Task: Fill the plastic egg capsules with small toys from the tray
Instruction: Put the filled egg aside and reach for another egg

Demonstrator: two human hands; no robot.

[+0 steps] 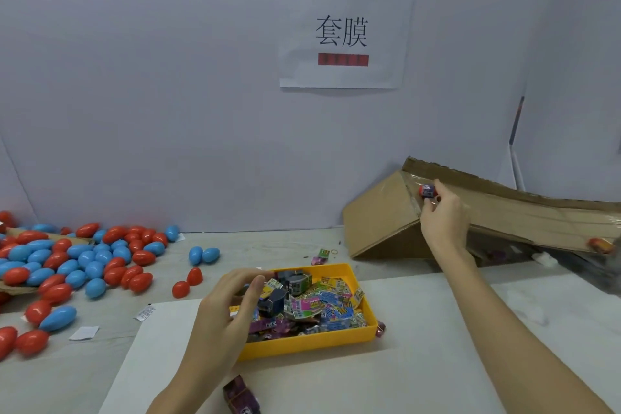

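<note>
Right hand [443,212], right of centre, pinching a small red-and-blue wrapped egg capsule [427,191] at the tilted brown cardboard chute [504,212]: light, hard, slick, best held round the middle. Left hand [232,302], fingers curled, over the yellow plastic tray [312,344] of small packeted toys [322,304]; whether anything is held, cannot tell. Loose red and blue plastic eggs [77,262] heaped at left on the surface, clear of both reaches.

A white paper sheet [342,33] is fixed on the wall and shows two big black Chinese characters, 套膜. Above and below these characters there are two red bars [343,59], but their content is blurred. The printing on the small packets [322,304] in the yellow tray [312,343] is too small to read.
</note>
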